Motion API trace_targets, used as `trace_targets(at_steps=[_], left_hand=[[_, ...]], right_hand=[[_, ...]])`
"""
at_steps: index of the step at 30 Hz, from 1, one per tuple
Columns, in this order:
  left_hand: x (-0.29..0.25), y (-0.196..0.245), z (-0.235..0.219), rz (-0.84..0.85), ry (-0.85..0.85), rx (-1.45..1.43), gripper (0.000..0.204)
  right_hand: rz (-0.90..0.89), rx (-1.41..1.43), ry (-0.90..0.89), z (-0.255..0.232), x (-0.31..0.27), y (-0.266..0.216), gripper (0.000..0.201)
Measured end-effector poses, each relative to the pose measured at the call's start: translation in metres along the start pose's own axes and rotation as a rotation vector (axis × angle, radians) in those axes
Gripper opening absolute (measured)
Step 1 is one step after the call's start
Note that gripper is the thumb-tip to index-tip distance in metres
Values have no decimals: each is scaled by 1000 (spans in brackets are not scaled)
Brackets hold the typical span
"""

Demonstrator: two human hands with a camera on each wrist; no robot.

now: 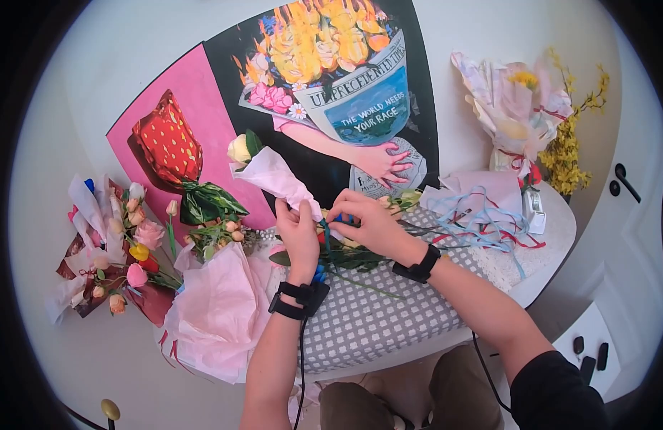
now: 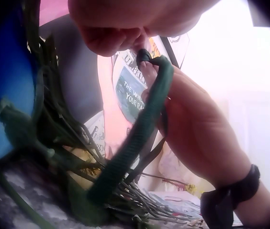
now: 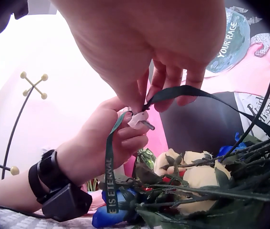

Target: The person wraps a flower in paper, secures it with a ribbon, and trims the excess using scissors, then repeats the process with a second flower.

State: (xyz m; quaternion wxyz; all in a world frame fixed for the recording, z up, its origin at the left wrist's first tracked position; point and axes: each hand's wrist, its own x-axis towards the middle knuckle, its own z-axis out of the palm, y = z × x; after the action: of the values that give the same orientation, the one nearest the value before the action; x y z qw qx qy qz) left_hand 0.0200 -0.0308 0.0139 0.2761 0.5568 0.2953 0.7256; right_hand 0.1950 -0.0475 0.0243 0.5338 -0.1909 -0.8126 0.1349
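Observation:
My left hand (image 1: 299,233) grips the lower end of a cream rose (image 1: 239,149) wrapped in pale pink paper (image 1: 278,175), its bloom tilted up and left. In the right wrist view, the cut stem end (image 3: 148,125) pokes out of the paper below the left fingers. My right hand (image 1: 371,223) pinches a dark green ribbon (image 3: 185,91) right at the paper's gathered end. One ribbon tail, printed with letters, hangs down in the right wrist view; in the left wrist view a green length (image 2: 142,126) slants down toward the stems.
Loose flowers with long stems (image 1: 432,231) lie on the checked cloth (image 1: 374,315) below my hands. Pink paper (image 1: 220,308) lies at left beside bouquets (image 1: 141,251). Blue and red ribbons (image 1: 489,218) tangle at right. Two pictures (image 1: 274,93) stand behind; a wrapped bouquet (image 1: 514,107) stands back right.

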Motion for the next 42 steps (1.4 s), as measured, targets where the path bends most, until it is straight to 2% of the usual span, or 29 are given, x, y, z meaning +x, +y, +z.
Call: trace_targets(at_steps=[3,8,11,13,16,23,25,27,34,38,40,42], left_hand=[[0,2,0,-20,-18,-36,27],[-2,2,3,-43,-58,-27,24],[-4,1,7,4,-72,-40,15],[-3,-5,4,99,-79,145,11],[-2,-9,4,132,-55,165,9],[-2,0,5,162,42,212,14],[-2,7,6,77,62,74,22],[-3,11,6,82,54,73,24],[-3,4,6,58,-11,42,29],[-4,7,9,76,20,43,24],[-5,8,9,138,23,130,16],[-7,2,10,128,-1,121,15]], right_hand=[[54,52,11,1,0,0,9],[13,-29,-4,-2,0,-1,11],[27,-37,-20,-3,-1,-5,12],[32,-39,-27,-3,-1,-3,13],[-11,-44,-13,-2,-1,0,13],[45,30,-3,-4,0,-5,12],[34,16,23,-3,2,-3,13],[-66,-47,70,-4,2,-4,15],[-103,-116,13,-1,1,-1,18],[-106,-133,35,2,1,6,14],[-107,-110,60,3,0,7,14],[-91,-105,51,2,0,6,20]])
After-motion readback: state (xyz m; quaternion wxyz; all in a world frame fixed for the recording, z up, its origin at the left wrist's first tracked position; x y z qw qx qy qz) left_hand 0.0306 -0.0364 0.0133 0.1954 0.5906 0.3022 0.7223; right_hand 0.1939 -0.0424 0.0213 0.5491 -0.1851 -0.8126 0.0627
